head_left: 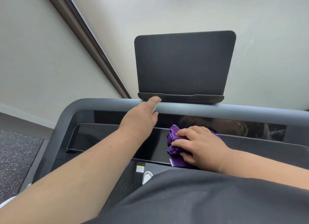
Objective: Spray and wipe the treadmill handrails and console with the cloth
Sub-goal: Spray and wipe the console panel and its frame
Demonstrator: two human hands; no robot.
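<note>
The treadmill's grey front handrail (234, 110) runs across the middle of the view, with the dark screen (182, 63) standing above it. Below the rail lies the glossy black console panel (108, 138). My left hand (142, 118) is wrapped around the rail just under the screen's left corner. My right hand (199, 143) presses a bunched purple cloth (173, 135) flat against the console panel, right of centre. No spray bottle is in view.
A pale wall rises behind the treadmill, with a dark vertical strip (87, 39) at the left. Speckled rubber flooring (15, 156) lies to the left. My dark shirt (200, 198) fills the bottom, and a white shoe (147, 176) shows on the deck below.
</note>
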